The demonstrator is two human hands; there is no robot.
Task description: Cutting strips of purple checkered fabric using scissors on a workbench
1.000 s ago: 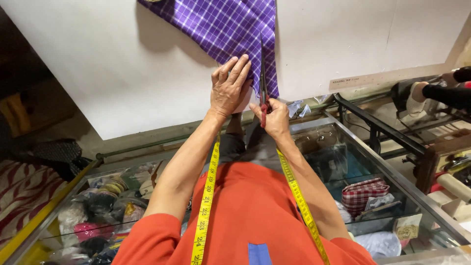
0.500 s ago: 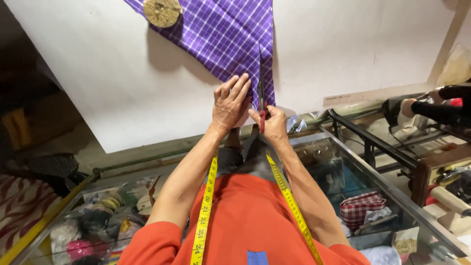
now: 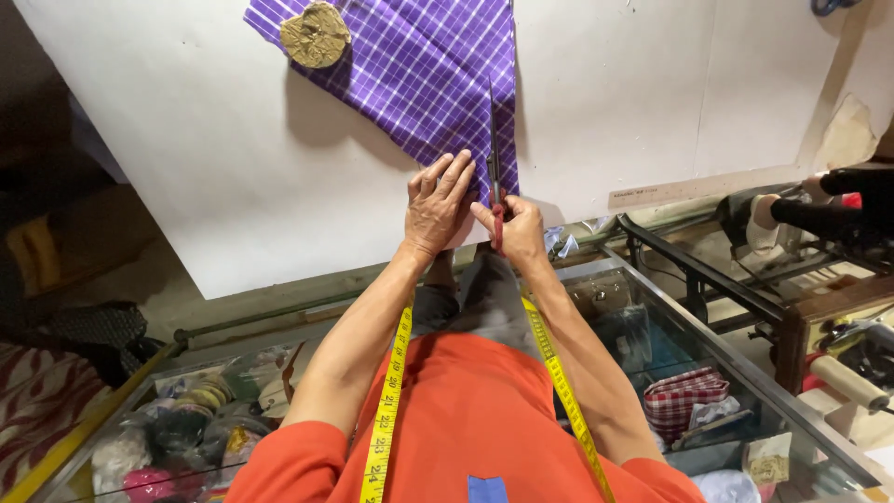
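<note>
Pressing one purple cloth (image 3: pixel 410 70) flat, left hand (image 3: pixel 436 205); right hand (image 3: pixel 517 233) grips one scissors (image 3: pixel 493 158).

Scissors (image 3: pixel 493 158) in purple checked cloth (image 3: pixel 419 74)

white table (image 3: pixel 205 168), purple checked cloth (image 3: pixel 410 74), round weight (image 3: pixel 316 33)

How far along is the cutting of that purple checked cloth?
Early on, it seems. The purple checked cloth already lies spread on the white table under a round weight. The left hand presses it flat; the right hand works scissors near its lower edge. Most cloth above looks uncut.
</note>
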